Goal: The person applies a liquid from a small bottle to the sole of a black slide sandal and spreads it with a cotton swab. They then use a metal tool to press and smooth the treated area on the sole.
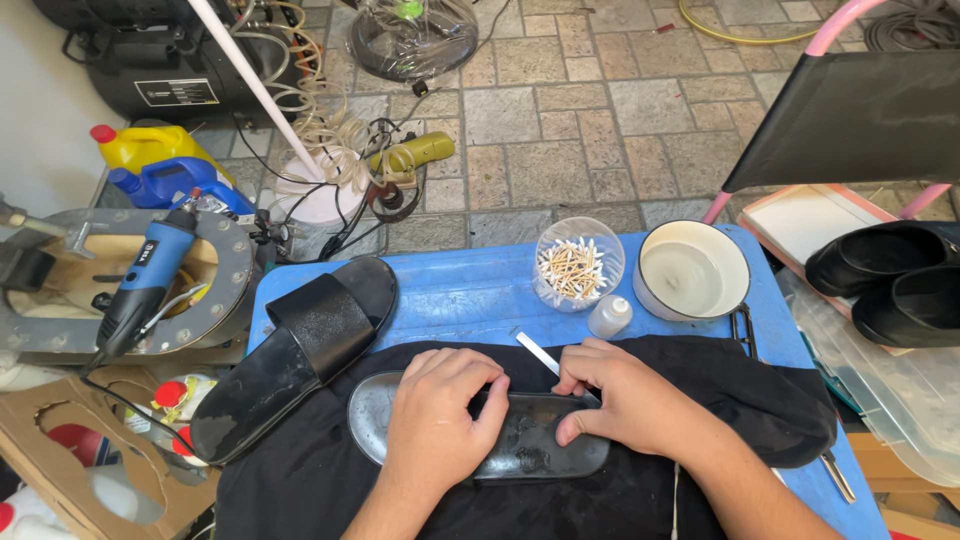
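A black slide sandal lies flat across a black cloth on a blue table. My left hand presses down on the sandal's middle, fingers curled over its strap area. My right hand rests on the sandal's right half, fingertips pinching at its upper edge. A thin white stick lies just above the hands. A second black slide sandal lies diagonally at the table's left end, sole down, apart from both hands.
A clear cup of cotton swabs, a small white bottle and a white bowl stand behind the cloth. A blue rotary tool rests on a stand to the left. Black shoes sit in a tray on the right.
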